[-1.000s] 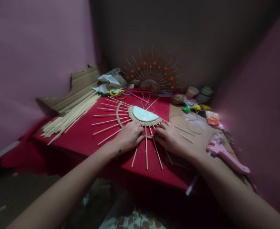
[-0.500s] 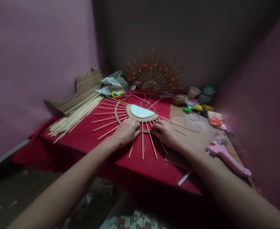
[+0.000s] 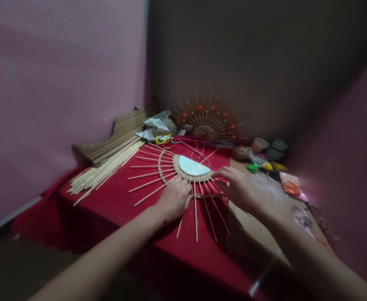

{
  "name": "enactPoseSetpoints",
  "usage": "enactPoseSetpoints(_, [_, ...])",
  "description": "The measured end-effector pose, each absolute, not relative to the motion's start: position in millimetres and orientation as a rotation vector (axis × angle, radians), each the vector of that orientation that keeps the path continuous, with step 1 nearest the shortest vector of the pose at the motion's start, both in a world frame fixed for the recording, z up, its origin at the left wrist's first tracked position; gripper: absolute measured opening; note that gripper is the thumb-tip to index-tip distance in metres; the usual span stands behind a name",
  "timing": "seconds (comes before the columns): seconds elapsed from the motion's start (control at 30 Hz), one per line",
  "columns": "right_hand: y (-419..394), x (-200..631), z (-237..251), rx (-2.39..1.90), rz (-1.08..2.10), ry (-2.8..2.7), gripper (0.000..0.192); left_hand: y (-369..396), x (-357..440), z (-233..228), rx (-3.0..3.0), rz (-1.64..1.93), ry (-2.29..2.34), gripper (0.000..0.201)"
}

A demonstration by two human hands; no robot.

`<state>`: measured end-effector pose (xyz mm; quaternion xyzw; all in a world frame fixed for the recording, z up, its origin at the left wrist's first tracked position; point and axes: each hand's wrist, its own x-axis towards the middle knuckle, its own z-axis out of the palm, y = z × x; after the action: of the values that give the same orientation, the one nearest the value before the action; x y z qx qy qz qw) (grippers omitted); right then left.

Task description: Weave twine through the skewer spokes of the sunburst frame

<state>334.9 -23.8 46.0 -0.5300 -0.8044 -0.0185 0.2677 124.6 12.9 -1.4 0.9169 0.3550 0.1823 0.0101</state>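
A half-round fan-like piece of sticks lies on the red cloth, with a pale blue half-disc (image 3: 193,166) bordered by a woven twine band (image 3: 177,170). Thin wooden sticks (image 3: 196,221) radiate from it. My left hand (image 3: 176,195) is closed at the lower sticks, its fingertips pinching a length of brown twine (image 3: 206,195) that crosses them. To the right of the half-disc, my right hand (image 3: 238,188) has its fingers bent around the right-hand sticks and the twine's far end; its fingertips are partly hidden. Another twine arc (image 3: 160,167) crosses the left sticks.
A bundle of loose sticks (image 3: 108,167) and torn cardboard (image 3: 117,133) lie at left. Scissors (image 3: 170,142) rest behind the piece. A finished flowered sunburst (image 3: 206,119) leans at the back wall. A twine ball (image 3: 242,153), cups and small packets stand at right on cardboard.
My right hand has moved right, away from my left hand, and more twine now shows across the lower sticks. My left hand stays at the same sticks. The camera view has shifted.
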Motion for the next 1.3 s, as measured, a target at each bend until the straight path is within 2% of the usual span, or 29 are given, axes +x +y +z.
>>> enactPoseSetpoints(0.13, [64.7,298.1,63.9,-1.49,-0.107,-2.441,0.028,13.1,123.1,-4.6,2.845,0.536,1.109,0.009])
enactPoseSetpoints(0.3, [180.1,239.8,53.5,-1.451,-0.226,-2.599,0.05,13.5,120.6,-15.3,2.8,0.627,1.061,0.008])
enactPoseSetpoints(0.53, [252.9,213.9,41.0,-1.343,-0.261,-2.779,0.034,10.7,122.2,-27.3,2.902,0.833,0.985,0.007])
enactPoseSetpoints(0.73, [277.5,213.3,40.9,-1.373,-0.248,-2.74,0.03,9.8,120.9,-18.9,2.883,0.825,0.973,0.009])
enactPoseSetpoints(0.97, [245.5,221.5,60.9,-1.495,-0.18,-2.638,0.033,11.3,119.9,-10.2,2.875,0.654,0.974,0.015])
enactPoseSetpoints(1.17, [103.8,258.3,101.8,-1.466,0.039,-2.541,0.021,12.0,121.2,-4.4,2.868,0.495,1.016,0.012])
enactPoseSetpoints(1.3, [10.1,294.6,94.8,-1.566,0.361,-2.533,0.014,14.0,122.8,-2.9,2.863,0.518,1.033,0.014])
